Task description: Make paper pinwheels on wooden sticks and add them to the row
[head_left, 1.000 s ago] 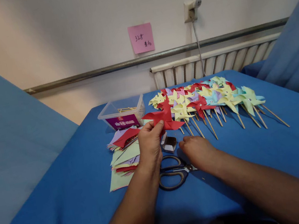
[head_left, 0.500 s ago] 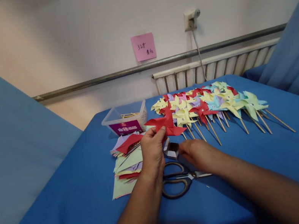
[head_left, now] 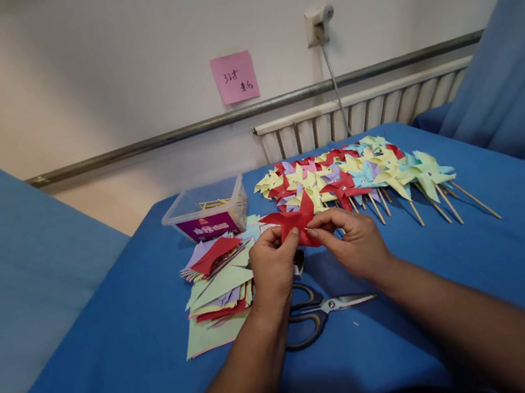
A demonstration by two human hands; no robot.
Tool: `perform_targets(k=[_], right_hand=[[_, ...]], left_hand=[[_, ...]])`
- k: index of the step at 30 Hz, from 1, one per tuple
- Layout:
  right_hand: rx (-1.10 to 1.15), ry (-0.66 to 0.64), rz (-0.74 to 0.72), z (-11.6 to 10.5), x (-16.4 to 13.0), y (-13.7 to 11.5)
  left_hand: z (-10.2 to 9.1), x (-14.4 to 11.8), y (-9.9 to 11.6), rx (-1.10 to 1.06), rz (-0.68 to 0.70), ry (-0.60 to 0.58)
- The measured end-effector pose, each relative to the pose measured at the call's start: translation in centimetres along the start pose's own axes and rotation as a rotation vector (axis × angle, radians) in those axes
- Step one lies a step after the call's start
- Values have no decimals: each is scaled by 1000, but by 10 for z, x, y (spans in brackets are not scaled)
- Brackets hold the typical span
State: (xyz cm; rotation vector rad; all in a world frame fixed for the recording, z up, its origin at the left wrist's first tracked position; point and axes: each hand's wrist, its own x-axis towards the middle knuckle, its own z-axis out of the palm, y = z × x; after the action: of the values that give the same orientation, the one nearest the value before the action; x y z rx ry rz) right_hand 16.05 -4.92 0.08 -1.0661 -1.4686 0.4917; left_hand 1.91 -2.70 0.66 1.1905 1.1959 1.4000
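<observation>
My left hand [head_left: 277, 262] pinches a red paper pinwheel [head_left: 297, 219] between thumb and fingers, above the table. At the pinwheel's right side my right hand [head_left: 354, 241] is closed in a pinch, with a small, pale, thumbtack-like piece at its fingertips, too small to make out fully. A small open box [head_left: 299, 262] is partly hidden under the pinwheel and left hand. Below the hands lie scissors [head_left: 330, 305] with dark handles, blades to the right. Left of my left hand are stacks of coloured paper [head_left: 220, 285], with red and green sheets on top.
A clear plastic tub [head_left: 206, 210] with a purple label holds thin sticks. Several finished pinwheels [head_left: 344, 185] on sticks lie at the back right of the blue-covered table [head_left: 128, 328]. Behind are a radiator [head_left: 368, 106], a rail [head_left: 190, 130] and blue curtains [head_left: 495, 47].
My right hand has moved from beside the small box up to the red pinwheel, its fingertips now at the paper. The left hand still holds the pinwheel. The view has shifted slightly.
</observation>
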Motion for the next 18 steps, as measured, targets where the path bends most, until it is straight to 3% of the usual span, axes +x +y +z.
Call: perform_targets(k=[7,13,18], right_hand=[[40,33,94,2,0,0],[-1,17,45,4,-2,1],[49,42,88,4,-2,4]], left_hand=[[2,-3,-2,27,25,-7],[6,-9,4,-6,-3,-5],[7,-9,5,-45,-46,-38]])
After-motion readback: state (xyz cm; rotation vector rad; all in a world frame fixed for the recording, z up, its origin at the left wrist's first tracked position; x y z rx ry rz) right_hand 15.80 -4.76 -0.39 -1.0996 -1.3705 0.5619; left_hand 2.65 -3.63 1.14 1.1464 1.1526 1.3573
